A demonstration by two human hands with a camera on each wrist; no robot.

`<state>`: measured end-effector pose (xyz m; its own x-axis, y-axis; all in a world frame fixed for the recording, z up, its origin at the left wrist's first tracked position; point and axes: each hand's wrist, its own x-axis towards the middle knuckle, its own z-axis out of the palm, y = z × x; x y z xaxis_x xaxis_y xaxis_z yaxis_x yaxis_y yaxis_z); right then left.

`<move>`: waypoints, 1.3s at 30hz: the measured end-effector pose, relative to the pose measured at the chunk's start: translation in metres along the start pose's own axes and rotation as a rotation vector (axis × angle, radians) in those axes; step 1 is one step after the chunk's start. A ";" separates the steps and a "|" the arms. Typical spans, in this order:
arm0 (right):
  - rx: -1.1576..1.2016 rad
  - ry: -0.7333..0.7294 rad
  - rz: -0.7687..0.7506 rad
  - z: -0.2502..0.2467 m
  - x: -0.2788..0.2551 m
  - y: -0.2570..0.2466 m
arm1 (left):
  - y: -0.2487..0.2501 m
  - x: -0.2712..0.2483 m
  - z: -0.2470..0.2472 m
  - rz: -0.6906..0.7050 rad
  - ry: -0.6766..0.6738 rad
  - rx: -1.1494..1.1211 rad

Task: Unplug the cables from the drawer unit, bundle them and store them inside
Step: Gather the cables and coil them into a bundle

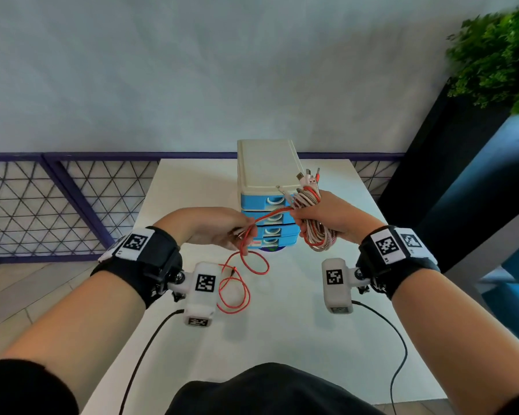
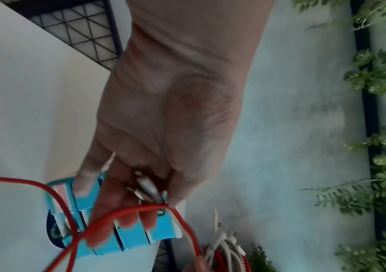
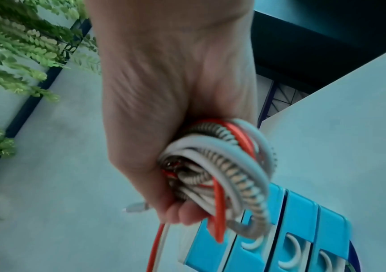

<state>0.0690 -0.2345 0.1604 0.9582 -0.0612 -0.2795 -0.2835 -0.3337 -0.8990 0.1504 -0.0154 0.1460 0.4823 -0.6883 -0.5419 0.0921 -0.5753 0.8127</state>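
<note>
White desk (image 1: 282, 339) carries a blue drawer unit (image 1: 267, 187) with cream top, all its drawers look closed; a dark round mat peeks out under the unit's front. Beyond the unit a pale wall, a purple-framed mesh fence (image 1: 57, 205) to the unit's left, a leafy plant (image 1: 498, 52) on a dark stand far to its right. Both hands are raised just in front of the unit and cover part of the drawer fronts. Right hand (image 1: 330, 217) clenched around a coiled cable bundle (image 1: 310, 202) of white, striped and red cords, plug ends sticking up beside the unit's top, loops hanging below the fist. Left hand (image 1: 216, 226) pinches a red cable (image 1: 243, 277) that runs taut across to the bundle; its slack lies in loose loops on the desk in front of the unit. Left wrist view shows metal connector ends (image 2: 145, 187) held in the left fingers, hidden in the head view. Right wrist view shows the bundle's coils packed against the palm and the drawers' white crescent handles (image 3: 292, 252); blurry.
</note>
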 end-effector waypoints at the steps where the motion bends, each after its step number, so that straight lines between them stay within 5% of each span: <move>1: 0.011 0.031 -0.001 0.001 0.002 0.001 | 0.000 -0.001 -0.001 0.008 0.028 0.036; 9: 0.200 0.195 -0.009 0.024 0.015 0.008 | 0.017 0.009 0.029 0.343 0.434 -0.148; 16: 0.864 0.050 0.002 0.038 0.010 -0.003 | 0.023 0.011 0.071 0.520 0.602 0.422; 20: 0.801 -0.030 0.009 0.037 0.009 -0.006 | 0.022 0.008 0.074 0.558 0.643 0.603; 23: 0.695 0.066 0.055 0.039 0.014 -0.005 | 0.025 0.005 0.074 0.524 0.628 0.697; 27: 0.543 0.232 0.005 0.035 0.016 -0.002 | 0.028 0.000 0.063 0.466 0.548 0.633; 30: 0.506 0.358 -0.024 0.022 0.021 0.001 | 0.027 -0.004 0.054 0.350 0.498 0.344; 34: 0.548 0.449 -0.104 0.013 0.025 -0.003 | 0.010 -0.011 0.053 0.264 -0.010 -0.233; 37: 0.645 0.487 -0.142 0.009 0.025 -0.010 | -0.014 -0.012 0.059 0.165 -0.358 -0.296; 39: 0.714 0.467 -0.146 0.003 0.021 -0.014 | -0.030 -0.012 0.060 0.100 -0.409 -0.224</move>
<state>0.0926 -0.2281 0.1665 0.8601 -0.4962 -0.1183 0.0373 0.2925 -0.9555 0.0892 -0.0165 0.1149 0.1199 -0.8786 -0.4622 0.2703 -0.4191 0.8668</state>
